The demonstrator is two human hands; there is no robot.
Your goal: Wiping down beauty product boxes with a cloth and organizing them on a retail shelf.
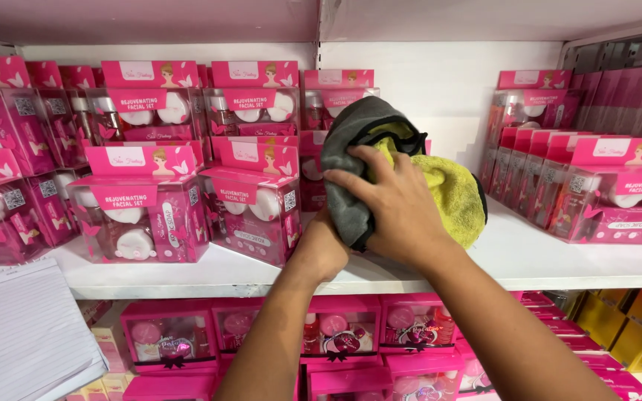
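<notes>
Head view, cloth: a soft cloth, grey on one face and yellow-green on the other (440, 189), is seen bunched at the centre of the frame, above the bare white laminate shelf board (529, 256).
Head view, right hand: the right hand (399, 212) is laid over the cloth from 5 o'clock, its fingers (369, 167) curled and gripping the grey fold.
Head view, left hand: the left hand (321, 249) is placed under the cloth at 7 o'clock; it is mostly hidden by the fabric, so whether it is open or closed cannot be told.
Head view, near boxes: pink boxed sets with clear plastic windows (254, 212) are stacked at 9 o'clock of the cloth, just beside it.
Head view, right boxes: a row of like pink boxes (603, 193) is stood at 3 o'clock, well apart from the cloth.
Head view, lower shelf: pink gift boxes with dark ribbon bows (343, 334) are shown at 6 o'clock, between the forearms.
Head view, paper: a lined white sheet (24, 334) is seen at 8 o'clock, at the frame edge.
</notes>
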